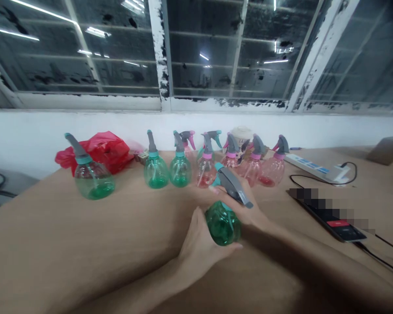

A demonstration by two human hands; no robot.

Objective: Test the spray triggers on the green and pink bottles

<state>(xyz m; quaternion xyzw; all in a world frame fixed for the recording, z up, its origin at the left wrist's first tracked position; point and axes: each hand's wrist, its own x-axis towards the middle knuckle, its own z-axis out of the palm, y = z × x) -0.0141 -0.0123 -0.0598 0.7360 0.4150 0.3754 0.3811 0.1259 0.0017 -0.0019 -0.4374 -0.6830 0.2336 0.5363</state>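
A green see-through spray bottle [221, 226] is tilted above the near middle of the table. My left hand [196, 255] is wrapped round its body from the left and below. My right hand [250, 211] grips it higher up, around the neck and the grey and teal spray head [231, 185]; some of its fingers are hidden behind the head. Beyond my hands stands a row of spray bottles: green ones such as this bottle [155, 174], and pink ones such as this bottle [271, 170]. Another green bottle [96, 185] stands apart at the left.
A red plastic bag [106, 150] lies behind the left bottle. At the right are a white power strip [309, 168], a phone [330, 218] with a cable, and a cardboard box [386, 150]. A white printed cup [242, 135] stands behind the row, near the wall.
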